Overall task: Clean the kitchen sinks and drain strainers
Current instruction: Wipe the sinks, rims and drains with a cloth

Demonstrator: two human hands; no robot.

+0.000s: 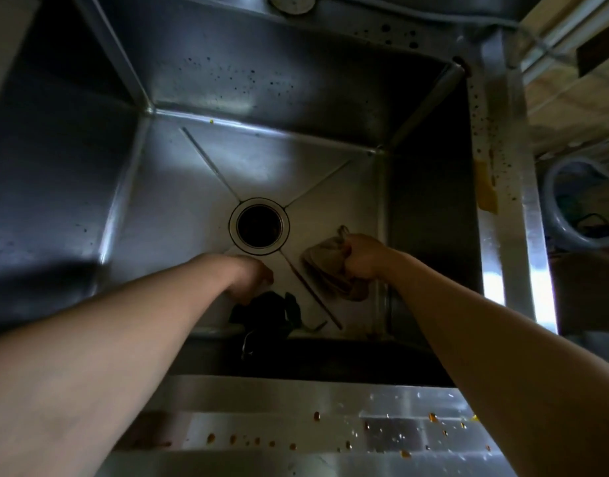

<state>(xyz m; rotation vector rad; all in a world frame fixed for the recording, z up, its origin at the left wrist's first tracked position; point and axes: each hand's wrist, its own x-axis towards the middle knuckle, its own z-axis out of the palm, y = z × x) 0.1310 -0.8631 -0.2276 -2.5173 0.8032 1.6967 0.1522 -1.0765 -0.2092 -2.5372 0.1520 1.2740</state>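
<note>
Both arms reach straight down into the steel sink (296, 160). The right hand (363, 256) is fisted around a tan rag (325, 266), pressing it to the sink floor just right of the open drain (259, 225). The left hand (249, 277) curls downward beside the drain over dark scraps (268, 309); whether it grips anything cannot be told.

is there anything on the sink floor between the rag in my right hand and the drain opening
Nothing visible. The rag gripped by the right hand lies right of the drain opening, with bare steel between. The dark scrap sits nearer, by the left hand, off that path.
</note>
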